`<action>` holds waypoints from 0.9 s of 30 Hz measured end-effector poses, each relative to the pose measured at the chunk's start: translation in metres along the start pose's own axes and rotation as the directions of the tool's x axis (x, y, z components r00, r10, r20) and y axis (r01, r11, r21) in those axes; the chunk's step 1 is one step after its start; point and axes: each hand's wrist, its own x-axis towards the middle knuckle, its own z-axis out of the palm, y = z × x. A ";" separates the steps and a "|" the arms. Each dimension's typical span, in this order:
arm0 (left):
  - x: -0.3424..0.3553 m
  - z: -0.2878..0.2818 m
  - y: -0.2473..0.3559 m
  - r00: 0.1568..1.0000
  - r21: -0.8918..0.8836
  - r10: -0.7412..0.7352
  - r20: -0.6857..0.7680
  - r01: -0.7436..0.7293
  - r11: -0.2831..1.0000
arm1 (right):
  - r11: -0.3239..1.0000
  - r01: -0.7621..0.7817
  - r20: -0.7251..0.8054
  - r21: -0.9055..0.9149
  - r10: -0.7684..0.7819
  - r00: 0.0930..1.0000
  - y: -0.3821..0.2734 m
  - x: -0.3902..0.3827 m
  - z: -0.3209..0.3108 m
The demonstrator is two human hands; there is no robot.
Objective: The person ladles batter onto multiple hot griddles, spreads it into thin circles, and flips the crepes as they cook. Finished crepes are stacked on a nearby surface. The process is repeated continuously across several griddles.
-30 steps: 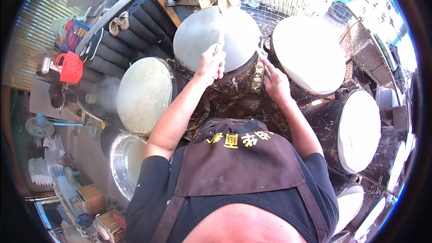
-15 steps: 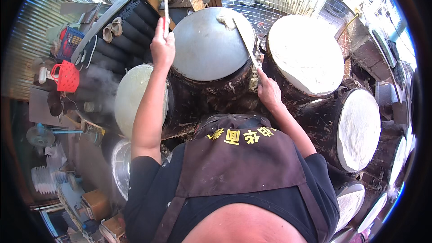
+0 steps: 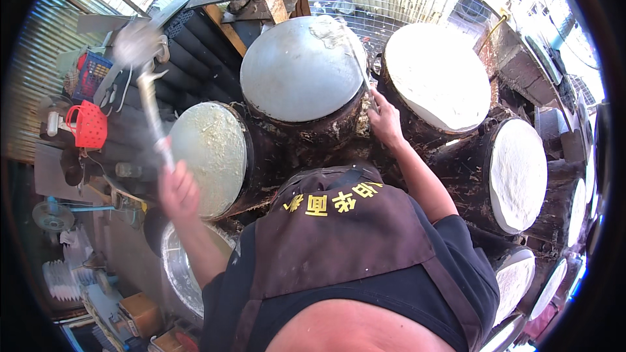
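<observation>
My left hand (image 3: 178,190), blurred by motion, grips the pale handle of a long-handled tool (image 3: 151,109) beside the left griddle (image 3: 207,156). The tool's round head is too smeared to tell its exact kind. Pale batter lies in patches on that griddle. My right hand (image 3: 385,117) is closed on a long, thin spatula (image 3: 357,52), which runs along the right edge of the middle round griddle (image 3: 297,72). Wet batter (image 3: 328,31) is smeared at this griddle's far edge, by the spatula's tip. The rest of its grey surface is mostly bare.
More drum-like stoves curve round my right, including a white-covered round top (image 3: 437,75) and another lower one (image 3: 517,176). By my left elbow is a shiny metal basin (image 3: 179,267). A red basket (image 3: 88,124) hangs at the left. Wire mesh (image 3: 372,6) stands behind.
My left hand has swung down and left from beside the middle griddle, bringing its tool along. The spatula has shifted toward the griddle's right edge, and the batter at the far edge has spread wider.
</observation>
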 end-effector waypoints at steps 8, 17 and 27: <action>-0.133 -0.047 0.061 0.811 -0.118 0.552 -0.191 -0.578 0.808 | 0.997 -0.001 0.138 -0.081 0.012 0.990 -0.036 0.043 0.043; -0.271 -0.145 0.060 0.335 0.128 0.509 -0.793 -0.726 0.676 | 0.935 0.231 0.057 -0.269 -0.224 0.973 -0.039 0.067 0.070; -0.415 -0.304 0.036 0.261 -0.089 0.242 -0.935 -0.829 0.552 | 0.992 -0.019 0.145 -0.121 0.036 0.989 -0.042 0.097 0.032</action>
